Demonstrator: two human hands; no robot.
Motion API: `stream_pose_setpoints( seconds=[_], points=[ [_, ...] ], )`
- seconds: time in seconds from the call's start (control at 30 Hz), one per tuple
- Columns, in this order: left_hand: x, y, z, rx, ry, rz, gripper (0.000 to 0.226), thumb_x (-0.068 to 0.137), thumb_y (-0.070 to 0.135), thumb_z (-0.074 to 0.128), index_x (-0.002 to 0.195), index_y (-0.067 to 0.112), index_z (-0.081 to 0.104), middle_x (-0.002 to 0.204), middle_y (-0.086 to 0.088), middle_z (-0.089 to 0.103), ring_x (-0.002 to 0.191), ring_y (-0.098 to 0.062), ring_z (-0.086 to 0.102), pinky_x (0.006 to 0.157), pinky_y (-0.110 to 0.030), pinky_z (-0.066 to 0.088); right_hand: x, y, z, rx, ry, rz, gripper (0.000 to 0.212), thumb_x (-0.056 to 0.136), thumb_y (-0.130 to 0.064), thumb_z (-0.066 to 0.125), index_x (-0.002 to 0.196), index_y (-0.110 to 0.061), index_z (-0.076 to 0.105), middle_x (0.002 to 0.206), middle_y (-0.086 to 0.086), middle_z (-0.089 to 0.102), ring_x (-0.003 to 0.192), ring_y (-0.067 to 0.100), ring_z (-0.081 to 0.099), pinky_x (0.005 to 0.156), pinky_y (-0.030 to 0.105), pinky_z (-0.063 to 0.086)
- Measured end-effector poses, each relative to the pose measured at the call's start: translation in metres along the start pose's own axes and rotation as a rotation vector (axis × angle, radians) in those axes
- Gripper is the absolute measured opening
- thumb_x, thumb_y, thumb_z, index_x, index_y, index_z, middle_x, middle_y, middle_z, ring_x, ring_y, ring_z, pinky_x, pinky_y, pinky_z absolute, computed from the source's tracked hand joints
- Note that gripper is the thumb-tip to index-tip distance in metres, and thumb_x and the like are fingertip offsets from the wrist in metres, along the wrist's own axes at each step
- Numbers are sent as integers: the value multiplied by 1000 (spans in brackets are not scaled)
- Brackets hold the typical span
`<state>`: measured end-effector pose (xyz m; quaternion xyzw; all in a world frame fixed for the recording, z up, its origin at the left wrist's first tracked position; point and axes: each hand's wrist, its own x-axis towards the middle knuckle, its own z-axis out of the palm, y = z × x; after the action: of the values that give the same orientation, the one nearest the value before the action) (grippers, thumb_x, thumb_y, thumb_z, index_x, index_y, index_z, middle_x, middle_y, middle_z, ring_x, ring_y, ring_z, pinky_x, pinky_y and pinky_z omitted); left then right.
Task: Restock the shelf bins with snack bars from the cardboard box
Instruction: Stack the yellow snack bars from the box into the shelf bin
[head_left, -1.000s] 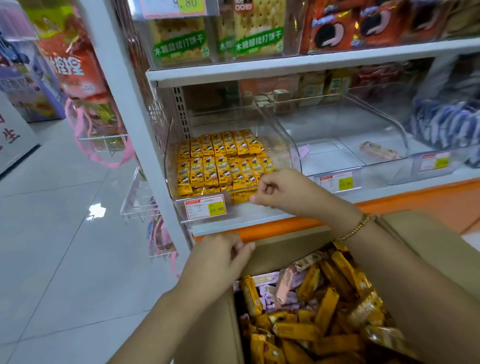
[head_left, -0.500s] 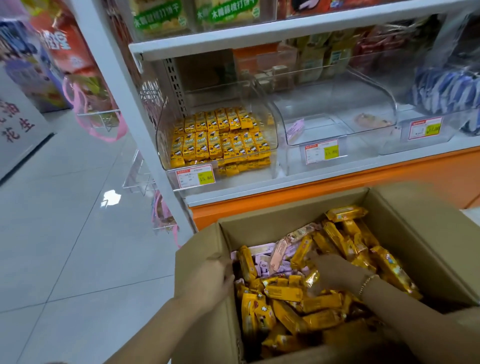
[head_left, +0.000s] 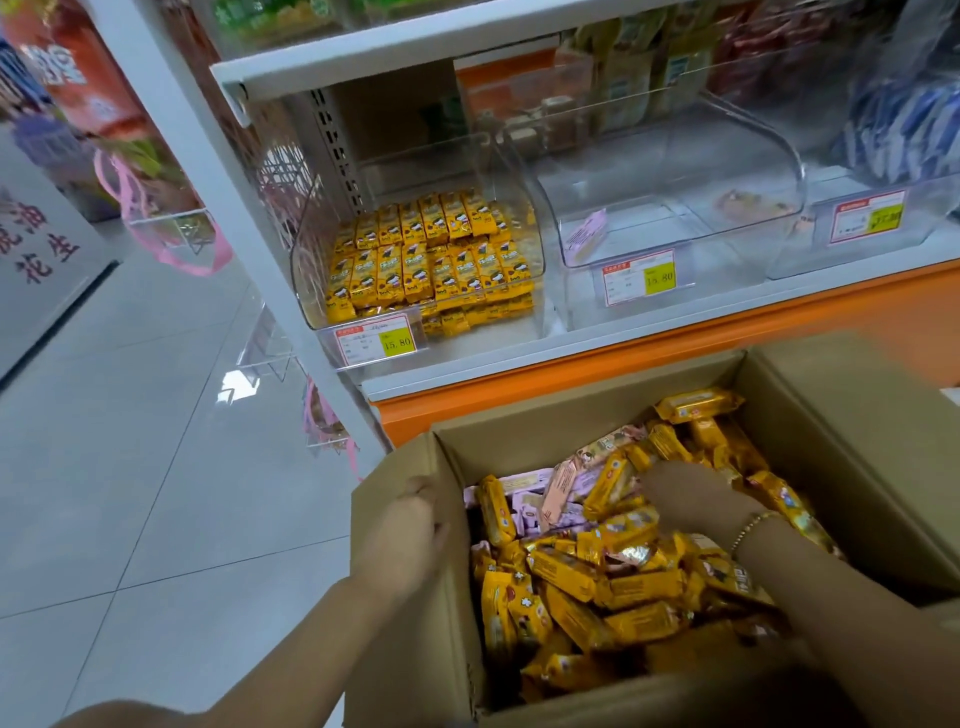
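One right hand (head_left: 685, 499), fingers hidden among snack bars (head_left: 571, 577).

Two bare forearms, no sleeves, thin gold bead bracelet (head_left: 754, 526) on right wrist

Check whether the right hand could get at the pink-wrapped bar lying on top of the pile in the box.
Probably yes. The right hand is inside the open cardboard box, just beside the pink-wrapped bar, which lies uncovered on the yellow bars.
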<state>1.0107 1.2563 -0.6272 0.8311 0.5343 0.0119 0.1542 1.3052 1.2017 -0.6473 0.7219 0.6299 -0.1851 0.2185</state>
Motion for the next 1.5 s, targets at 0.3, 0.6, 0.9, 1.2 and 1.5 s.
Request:
stream_pose_setpoints(
  seconds=[0.3, 0.6, 0.9, 1.2, 1.5],
  points=[
    [20, -5, 2, -11, 48, -26, 24, 91, 15, 54, 114, 9, 57, 103, -9, 66, 90, -20, 63, 66, -16, 36, 0, -35, -13, 468, -45, -39, 43, 87, -40, 63, 62, -12, 41, 60, -1, 35, 53, 9, 35, 49, 21, 28],
    [23, -8, 5, -10, 36, -68, 31, 90, 20, 58, 119, 9, 52, 101, -8, 66, 89, -21, 63, 65, -15, 35, -1, -77, 21, 655, -195, -63, 46, 85, -55, 59, 110, -17, 56, 82, -6, 49, 85, 13, 51, 76, 30, 38],
    [18, -2, -5, 66, -46, -61, 45, 90, 25, 59, 130, 12, 43, 106, -6, 64, 92, -18, 63, 65, -18, 37, -16, -86, 23, 652, -199, -147, 33, 78, -45, 72, 78, -18, 53, 75, -6, 51, 71, 2, 47, 60, 22, 33],
    [14, 10, -50, -562, -346, -49, 62, 78, 68, 55, 122, 25, 61, 121, 6, 64, 108, -9, 62, 100, -31, 46, -62, -56, -61, 327, 150, -577, 33, 75, -39, 76, 94, -28, 51, 119, -9, 53, 109, 12, 48, 87, 32, 44],
    [9, 23, -102, -911, -694, -24, 46, 73, 34, 79, 109, 10, 66, 107, -12, 71, 95, -19, 69, 81, -24, 55, -93, -56, -95, 208, 392, -609, 30, 84, -34, 68, 109, -30, 50, 149, -14, 24, 121, 14, 43, 91, 32, 46]
  ],
)
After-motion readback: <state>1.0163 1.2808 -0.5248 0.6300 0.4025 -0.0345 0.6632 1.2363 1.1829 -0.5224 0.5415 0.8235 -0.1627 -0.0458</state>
